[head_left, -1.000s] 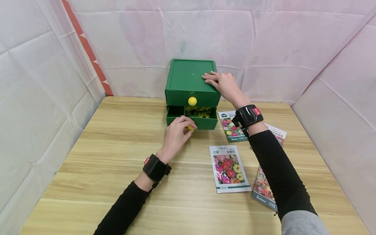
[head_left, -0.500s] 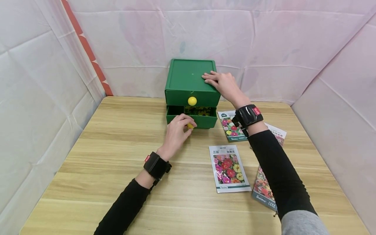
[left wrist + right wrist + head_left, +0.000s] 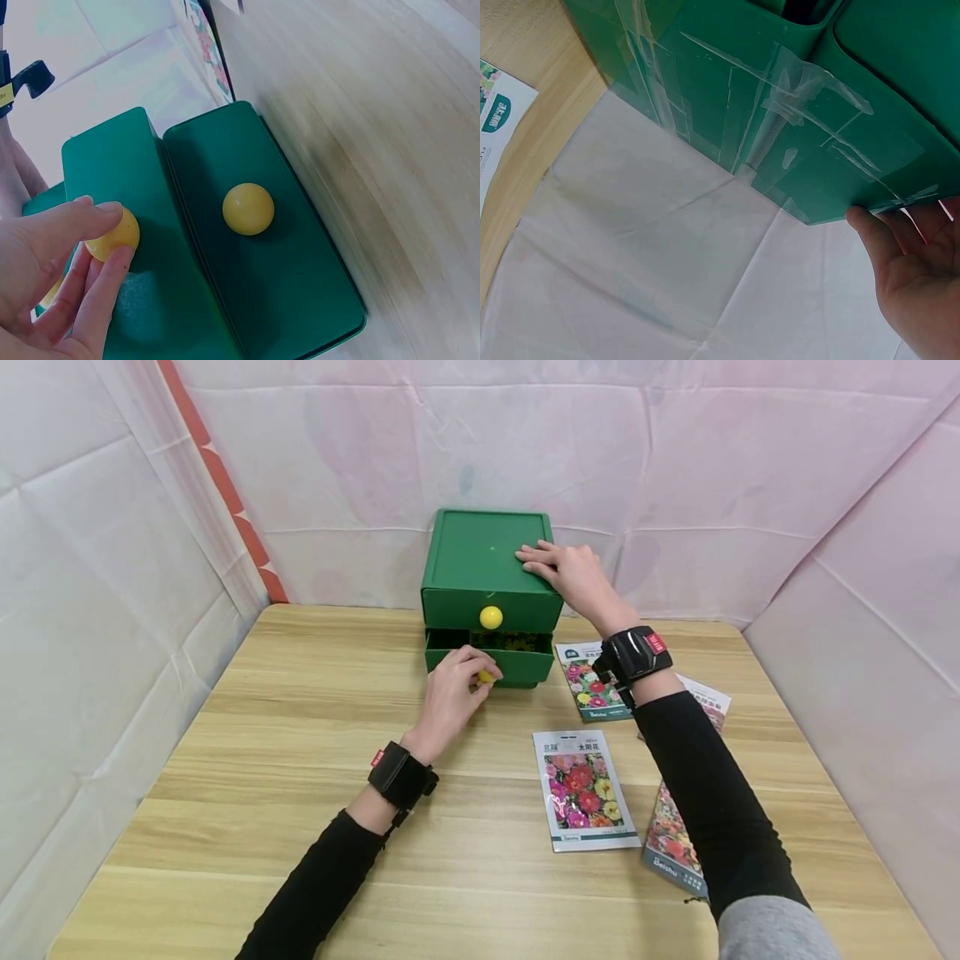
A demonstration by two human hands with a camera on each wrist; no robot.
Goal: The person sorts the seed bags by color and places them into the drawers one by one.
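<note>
White sheeting walls off 3 sides of a wooden table (image 3: 300, 827), with an orange strip (image 3: 225, 493) in the back-left corner. Green 2-drawer box (image 3: 480, 556) sits at the back edge, centre.

- left hand (image 3: 450, 697) – thumb and fingers pinched round the lower drawer's yellow knob (image 3: 486, 677); the wrist view shows the fingertips (image 3: 105, 214) curled on that ball
- lower drawer (image 3: 517, 667) – pulled out a little, sticking forward of the box front; a dark gap with yellow-green print shows inside, contents too small to tell
- upper drawer – flush with the box front, its own yellow knob (image 3: 491, 617) untouched
- right hand (image 3: 570, 577) – fingers straight, lying flat on the box top at its right rear corner; the right wrist view shows the thumb against the box's taped side wall (image 3: 780, 127)

4 flower seed packets lie on the table right of the box: 1 just beside the drawer (image 3: 588, 681), 1 nearer the person (image 3: 583, 789), 2 partly hidden under the right forearm (image 3: 675, 847)

Black bands on both wrists, black sleeves
</note>
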